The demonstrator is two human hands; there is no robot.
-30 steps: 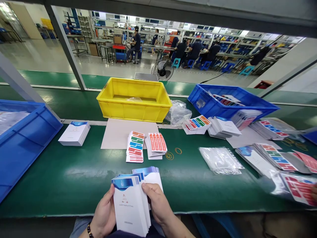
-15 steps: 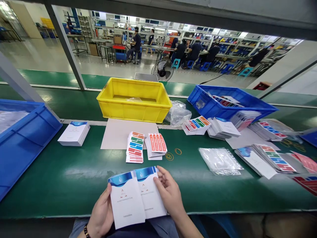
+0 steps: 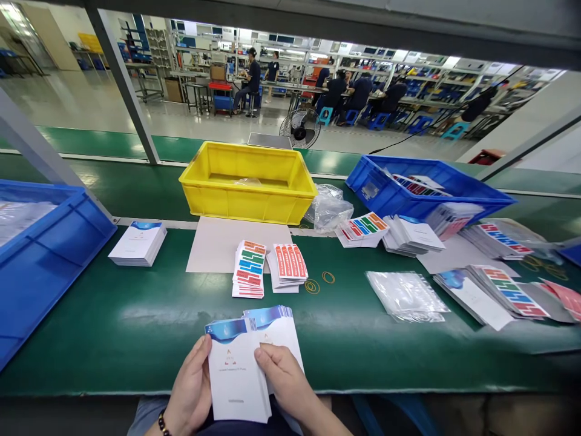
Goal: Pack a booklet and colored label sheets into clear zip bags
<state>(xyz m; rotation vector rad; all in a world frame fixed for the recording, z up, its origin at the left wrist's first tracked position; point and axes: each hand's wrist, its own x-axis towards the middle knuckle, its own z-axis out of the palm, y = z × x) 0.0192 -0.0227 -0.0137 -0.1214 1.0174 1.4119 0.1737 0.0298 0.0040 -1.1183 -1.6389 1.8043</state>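
White booklets [image 3: 238, 387] with a blue wavy band across the top are held upright at the table's near edge. My left hand [image 3: 193, 381] is closed around their left side, thumb on the edge of the front cover. My right hand [image 3: 284, 372] pinches the right edge of this front stack with its thumb; its other fingers are mostly hidden behind. More of the same booklets [image 3: 290, 339] show offset to the right, behind the front stack and partly covered by my right hand. Ahead lie stacks of multicoloured sticker sheets [image 3: 249, 269] and red sticker sheets [image 3: 289, 263].
A yellow bin [image 3: 247, 203] stands beyond a pale sheet [image 3: 211, 245]. Blue bins [image 3: 45, 260] flank the bench, with another blue bin [image 3: 476, 194] at right. A booklet stack [image 3: 138, 242] lies left; clear plastic bags [image 3: 406, 293] and rubber bands [image 3: 328, 277] lie right.
My right hand went up to the top corner of the rear booklets, then back down-left to the front stack's edge. The blurred sticker sheet and another person's hand at far right have left view.
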